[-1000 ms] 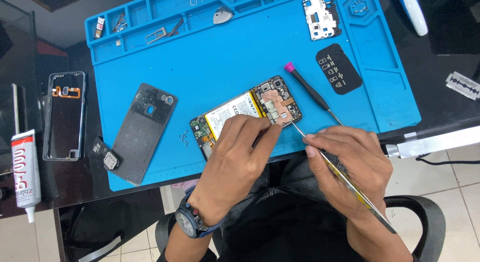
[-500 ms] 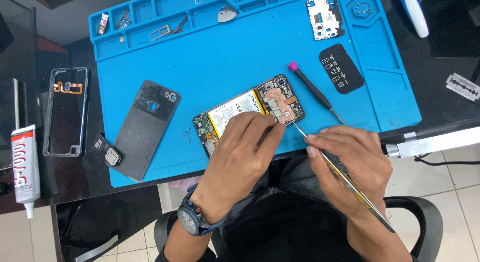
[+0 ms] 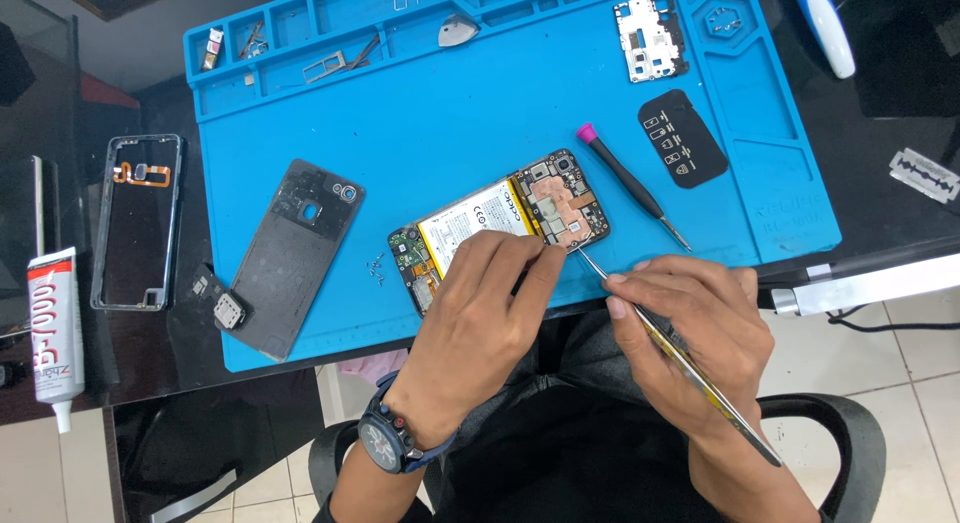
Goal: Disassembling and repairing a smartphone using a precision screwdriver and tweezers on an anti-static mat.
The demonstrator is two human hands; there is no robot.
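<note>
Seen from above, a person sits at a black desk with a blue mat (image 3: 480, 113) spread across it. On the mat's near edge lies an opened phone (image 3: 500, 228), back cover off, its battery and circuit board exposed. The left hand (image 3: 480, 313) rests on the phone's near side, fingers curled and pressing down to steady it; it holds nothing else. A watch (image 3: 395, 438) sits on that wrist. The right hand (image 3: 690, 333) is closed in a pen-like pinch around metal tweezers (image 3: 680, 358), whose tip touches the copper-coloured patch on the board at the phone's right end.

Just beside the phone, to the right, lies a screwdriver (image 3: 630, 183) with a pink cap. A few tiny screws (image 3: 375, 266) lie loose on the mat just left of the phone. Further left lies the dark back cover (image 3: 295, 248), and off the mat a phone frame (image 3: 135, 223) and a glue tube (image 3: 55, 328). A white plate (image 3: 650, 38) and a black sticker sheet (image 3: 683, 138) lie toward the mat's far right.

Risks, as a judgement: the metal tip could slip off the board and scratch a part or bridge contacts, since the battery appears to be in place. Too much prying force might tear a thin cable. The left wrist could sweep the loose screws off the mat's edge.
</note>
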